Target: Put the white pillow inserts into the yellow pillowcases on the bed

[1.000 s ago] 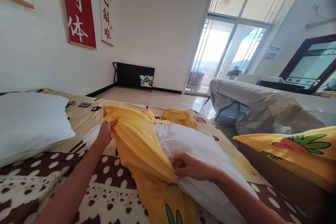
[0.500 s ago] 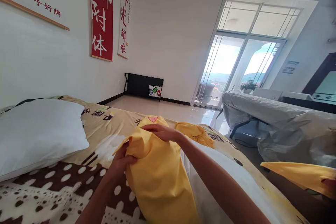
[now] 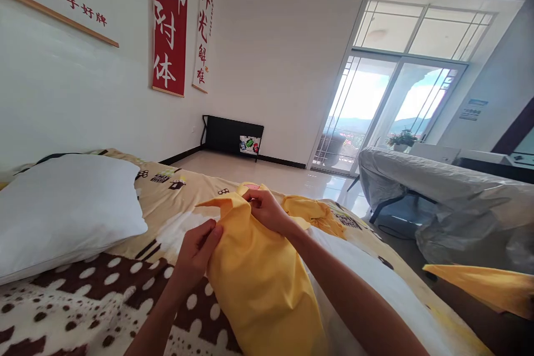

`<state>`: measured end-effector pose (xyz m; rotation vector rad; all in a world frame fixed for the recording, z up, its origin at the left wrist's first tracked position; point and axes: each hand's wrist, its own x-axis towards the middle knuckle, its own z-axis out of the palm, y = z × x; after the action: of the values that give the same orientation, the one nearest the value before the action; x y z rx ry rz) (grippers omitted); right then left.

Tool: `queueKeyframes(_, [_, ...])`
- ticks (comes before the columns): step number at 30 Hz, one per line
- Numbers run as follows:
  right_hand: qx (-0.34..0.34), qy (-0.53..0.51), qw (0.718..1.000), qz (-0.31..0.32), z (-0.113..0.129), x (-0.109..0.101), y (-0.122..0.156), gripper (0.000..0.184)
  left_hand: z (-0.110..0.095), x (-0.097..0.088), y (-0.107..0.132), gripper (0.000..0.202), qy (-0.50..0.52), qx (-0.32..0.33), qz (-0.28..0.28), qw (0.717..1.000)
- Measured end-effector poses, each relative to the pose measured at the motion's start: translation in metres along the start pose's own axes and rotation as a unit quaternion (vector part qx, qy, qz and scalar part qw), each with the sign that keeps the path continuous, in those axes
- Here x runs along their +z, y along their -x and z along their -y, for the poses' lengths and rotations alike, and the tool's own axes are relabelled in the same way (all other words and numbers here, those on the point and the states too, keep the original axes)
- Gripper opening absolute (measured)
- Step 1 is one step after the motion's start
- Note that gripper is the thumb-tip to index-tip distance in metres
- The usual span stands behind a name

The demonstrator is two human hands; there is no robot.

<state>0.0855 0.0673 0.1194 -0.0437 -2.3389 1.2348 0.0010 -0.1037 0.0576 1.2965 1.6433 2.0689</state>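
A yellow pillowcase (image 3: 261, 283) with a pink patch at its far end stretches from the bottom edge up the middle of the view. My left hand (image 3: 199, 250) pinches its left edge between thumb and fingers. Close to the far end, my right hand (image 3: 265, 208) is closed on the cloth, its fingertips partly hidden in the folds. A pointed corner of the cloth sticks out leftward above my left hand. Under my right forearm lies a white pillow (image 3: 375, 283), partly covered by the pillowcase and the arm.
Another white pillow (image 3: 75, 206) rests at the left on the patterned bedding (image 3: 187, 178). Crumpled yellow cloth (image 3: 311, 212) lies beyond my right hand. More yellow cloth (image 3: 484, 286) shows at the right edge. A plastic-covered piece of furniture (image 3: 442, 183) stands right of the bed.
My right hand has gone from lying rather flat on the cloth to curled fingers gripping it. The left hand has shifted slightly up and right, and the view has turned a little left.
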Motion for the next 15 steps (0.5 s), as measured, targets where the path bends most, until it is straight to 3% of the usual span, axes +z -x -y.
queueKeyframes(2, [0.002, 0.011, 0.998, -0.054, -0.003, -0.006, -0.004, 0.017, -0.005, -0.001, 0.004, 0.042, -0.029, 0.031, -0.013, 0.999])
queueKeyframes(4, [0.024, 0.018, 0.995, -0.096, -0.009, -0.013, -0.008, 0.024, -0.01, -0.005, 0.007, 0.04, -0.044, 0.046, 0.023, 0.998])
queueKeyframes(7, [0.041, 0.003, 0.995, -0.094, -0.014, -0.02, -0.01, 0.031, -0.007, -0.018, 0.007, 0.04, -0.033, 0.016, 0.201, 0.979])
queueKeyframes(9, [0.037, -0.005, 0.998, -0.058, -0.014, -0.02, -0.008, 0.031, 0.004, -0.03, 0.001, 0.043, -0.004, -0.036, 0.336, 0.941])
queueKeyframes(10, [0.036, -0.003, 0.998, -0.042, -0.012, -0.019, -0.006, 0.031, 0.011, -0.036, -0.003, 0.045, 0.026, -0.059, 0.383, 0.922])
queueKeyframes(11, [0.037, 0.003, 0.999, -0.03, -0.009, -0.017, -0.003, 0.03, 0.018, -0.04, -0.008, 0.048, 0.073, -0.078, 0.394, 0.913])
queueKeyframes(12, [0.038, 0.011, 0.999, -0.024, -0.007, -0.013, -0.001, 0.028, 0.024, -0.044, -0.012, 0.05, 0.131, -0.096, 0.367, 0.916])
queueKeyframes(13, [0.035, 0.023, 0.999, -0.023, -0.004, -0.009, 0.001, 0.026, 0.029, -0.045, -0.015, 0.05, 0.187, -0.114, 0.296, 0.93])
queueKeyframes(15, [0.008, 0.065, 0.997, -0.032, 0.0, 0.003, 0.006, 0.02, 0.033, -0.041, -0.018, 0.041, 0.25, -0.146, 0.094, 0.953])
